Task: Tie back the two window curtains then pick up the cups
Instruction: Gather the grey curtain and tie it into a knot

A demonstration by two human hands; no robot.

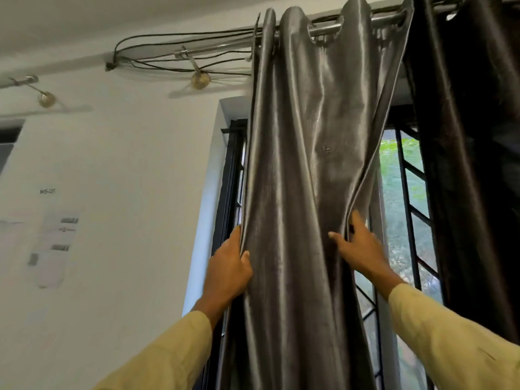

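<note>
A shiny grey curtain (306, 164) hangs gathered from a metal rod (326, 30) in front of the window. My left hand (229, 267) grips its left edge, thumb in front and fingers behind the fabric. On the curtain's right edge lies my right hand (357, 247), thumb on the front and fingers reaching behind the fold. A second, darker curtain (464, 164) hangs at the right. No cups are in view.
The barred window (408, 192) shows green foliage between the two curtains. Cables (180, 49) run along the top of the white wall (126, 178). Papers (56, 235) are stuck on the wall at the left.
</note>
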